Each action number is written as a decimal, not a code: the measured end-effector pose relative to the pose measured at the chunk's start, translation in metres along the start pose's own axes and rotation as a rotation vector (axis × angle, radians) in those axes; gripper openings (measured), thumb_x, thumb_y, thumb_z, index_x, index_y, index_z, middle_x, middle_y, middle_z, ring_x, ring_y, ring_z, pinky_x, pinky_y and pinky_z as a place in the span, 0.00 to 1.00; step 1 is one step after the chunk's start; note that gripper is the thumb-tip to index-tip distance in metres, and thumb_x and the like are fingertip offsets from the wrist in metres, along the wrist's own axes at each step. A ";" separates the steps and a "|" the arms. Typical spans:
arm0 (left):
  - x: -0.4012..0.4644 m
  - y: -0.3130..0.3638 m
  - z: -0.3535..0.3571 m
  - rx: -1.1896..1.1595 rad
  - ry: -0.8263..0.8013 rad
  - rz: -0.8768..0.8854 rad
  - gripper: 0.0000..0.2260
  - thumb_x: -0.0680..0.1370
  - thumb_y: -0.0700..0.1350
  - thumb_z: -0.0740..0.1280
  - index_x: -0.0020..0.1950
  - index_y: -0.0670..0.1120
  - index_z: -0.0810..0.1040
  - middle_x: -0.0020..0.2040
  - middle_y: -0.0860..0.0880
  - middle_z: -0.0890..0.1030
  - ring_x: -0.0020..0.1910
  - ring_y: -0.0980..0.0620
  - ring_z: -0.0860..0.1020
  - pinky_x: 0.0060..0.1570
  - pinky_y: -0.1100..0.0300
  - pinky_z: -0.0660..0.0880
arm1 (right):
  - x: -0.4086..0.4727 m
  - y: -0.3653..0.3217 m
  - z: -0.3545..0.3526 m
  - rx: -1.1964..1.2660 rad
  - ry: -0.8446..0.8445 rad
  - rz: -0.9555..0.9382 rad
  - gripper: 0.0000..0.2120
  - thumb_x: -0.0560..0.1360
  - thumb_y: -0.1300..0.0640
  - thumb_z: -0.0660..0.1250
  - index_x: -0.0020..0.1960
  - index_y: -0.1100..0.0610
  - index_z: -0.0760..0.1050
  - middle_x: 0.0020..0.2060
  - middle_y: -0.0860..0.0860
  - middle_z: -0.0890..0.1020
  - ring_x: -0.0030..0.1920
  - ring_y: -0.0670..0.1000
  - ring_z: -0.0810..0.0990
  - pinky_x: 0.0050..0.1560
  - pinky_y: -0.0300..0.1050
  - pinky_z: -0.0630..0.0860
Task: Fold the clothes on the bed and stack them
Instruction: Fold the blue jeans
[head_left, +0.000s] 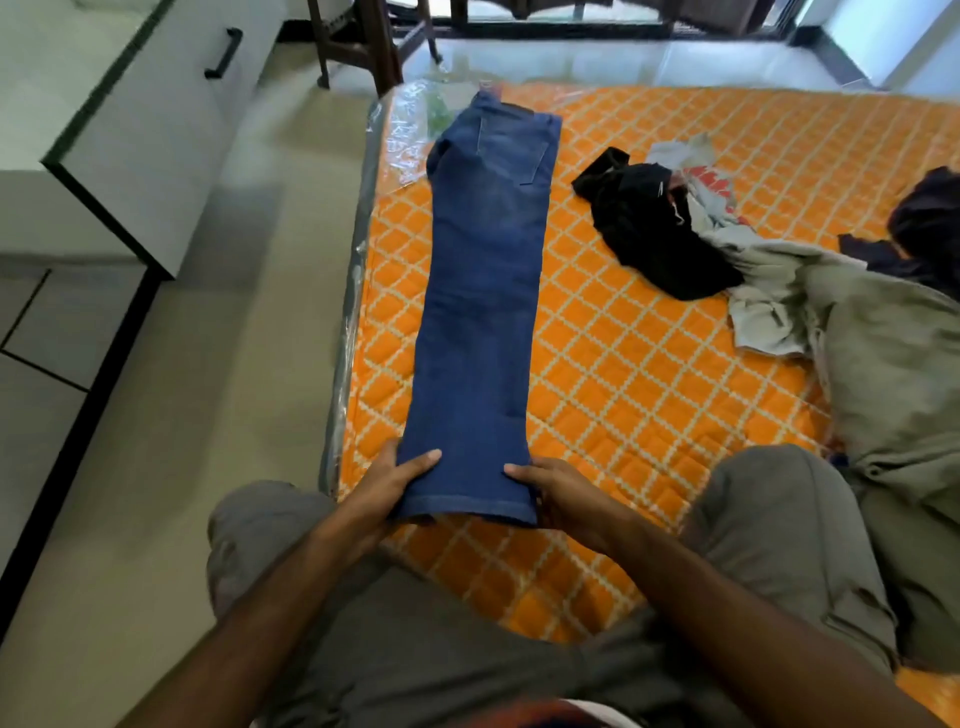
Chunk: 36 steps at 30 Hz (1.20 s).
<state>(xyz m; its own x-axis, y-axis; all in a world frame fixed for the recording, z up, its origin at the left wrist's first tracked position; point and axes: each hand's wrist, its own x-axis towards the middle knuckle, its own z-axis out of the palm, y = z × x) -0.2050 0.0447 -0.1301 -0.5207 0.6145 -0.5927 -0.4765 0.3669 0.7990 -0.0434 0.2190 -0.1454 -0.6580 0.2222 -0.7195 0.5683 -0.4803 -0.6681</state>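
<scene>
The jeans lie flat on the bed, legs together, waist toward 12 o'clock. The left hand and right hand grip the 2 hem corners. A clothes pile sits at 2 o'clock.

Blue denim jeans, matt and slightly faded; quilted orange cloth mattress; glossy clear plastic wrap; smooth floor tiles.

Bright daylight, soft blur, warped edges
</scene>
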 end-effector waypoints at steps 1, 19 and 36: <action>-0.003 -0.004 0.002 0.070 0.018 -0.007 0.27 0.74 0.51 0.74 0.68 0.47 0.67 0.59 0.46 0.80 0.46 0.46 0.84 0.28 0.55 0.79 | -0.004 0.002 0.004 -0.006 0.009 -0.003 0.12 0.81 0.53 0.67 0.63 0.53 0.78 0.52 0.49 0.85 0.48 0.48 0.84 0.48 0.48 0.82; 0.001 -0.037 -0.040 0.574 0.087 0.115 0.23 0.78 0.42 0.71 0.65 0.48 0.60 0.58 0.46 0.75 0.53 0.50 0.79 0.47 0.61 0.77 | -0.001 0.039 0.024 -0.833 0.340 -0.271 0.19 0.76 0.53 0.71 0.64 0.54 0.70 0.57 0.49 0.71 0.57 0.51 0.74 0.54 0.39 0.75; 0.012 -0.037 -0.051 0.810 0.053 0.049 0.12 0.74 0.46 0.76 0.50 0.48 0.74 0.40 0.47 0.83 0.42 0.47 0.82 0.44 0.45 0.78 | 0.013 0.029 0.021 -0.277 0.422 -0.112 0.09 0.81 0.53 0.66 0.46 0.54 0.68 0.41 0.53 0.77 0.40 0.51 0.75 0.40 0.50 0.75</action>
<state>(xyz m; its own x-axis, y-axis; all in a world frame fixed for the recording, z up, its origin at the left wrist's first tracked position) -0.2290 0.0027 -0.1720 -0.5701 0.6168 -0.5427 0.1982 0.7444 0.6377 -0.0456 0.1902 -0.1706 -0.4983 0.6102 -0.6159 0.6529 -0.2034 -0.7296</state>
